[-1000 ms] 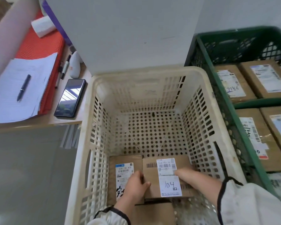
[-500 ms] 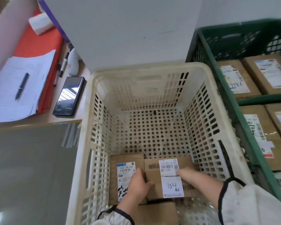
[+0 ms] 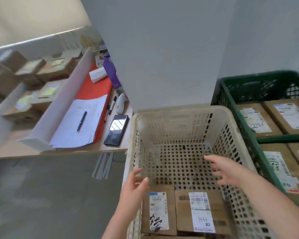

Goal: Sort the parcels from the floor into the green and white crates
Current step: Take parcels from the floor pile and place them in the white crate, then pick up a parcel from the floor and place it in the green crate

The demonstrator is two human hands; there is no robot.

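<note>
Head view: two brown cardboard parcels lie flat, side by side & touching, on the floor of the cream-white perforated plastic crate (image 3: 181,112), at its near end. The left-side parcel (image 3: 160,209) has a tall white shipping label w/ black handwriting at the btm. The right-side parcel (image 3: 200,211) is wider, w/ barcodes printed on the cardboard & a white label hand-marked "34". L hand (image 3: 134,188) hangs at the crate's near-left wall, fingers loose & a bit spread, holding nothing. It sits just by the left-side parcel's far-left corner; contact can't be told. R hand (image 3: 228,171) is over the crate's inside, fingers stretched & apart, empty, up beyond the right-side parcel & clear of it. A dark green plastic crate (image 3: 266,75) stands right beside the white one, w/ more labelled brown parcels (image 3: 255,119) inside. Both hands are blurred. The two parcels' near ends are cut by the frame btm, the small label print is unreadable, and the green crate's load is cut off at the right edge. On the wooden desk (image 3: 123,144) to the left: black phone (image 3: 116,130), white papers (image 3: 83,135) w/ a black pen (image 3: 81,120), orange folder (image 3: 95,90).
</note>
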